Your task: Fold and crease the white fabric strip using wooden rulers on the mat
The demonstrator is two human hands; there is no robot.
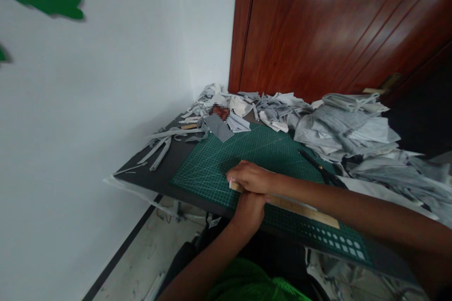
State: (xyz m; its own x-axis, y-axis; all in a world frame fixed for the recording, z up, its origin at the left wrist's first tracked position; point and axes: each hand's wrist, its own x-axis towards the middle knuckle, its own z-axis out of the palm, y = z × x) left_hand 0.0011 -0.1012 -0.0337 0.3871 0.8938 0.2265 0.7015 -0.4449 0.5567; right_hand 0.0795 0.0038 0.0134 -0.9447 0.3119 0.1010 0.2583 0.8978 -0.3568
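Observation:
A long wooden ruler [305,210] lies along the near side of the green cutting mat [197,169], with a thin strip of pale cloth [310,206] showing along its far edge. My left hand [249,209] is closed on the ruler at the mat's near edge. Just beyond it, my right hand [250,176] is closed over the ruler's left end, its forearm stretched above the rest of the ruler. A small pinkish-white bit peeks out under the right fingers; what they hold is hidden. Black scissors [323,169] lie on the mat to the right.
Grey and white cloth pieces [346,127] are piled at the right, with more scraps [278,106] along the back. Narrow cloth strips [160,148] lie at the left of the dark table [151,176]. A white wall [141,56] and wooden door [318,28] stand behind.

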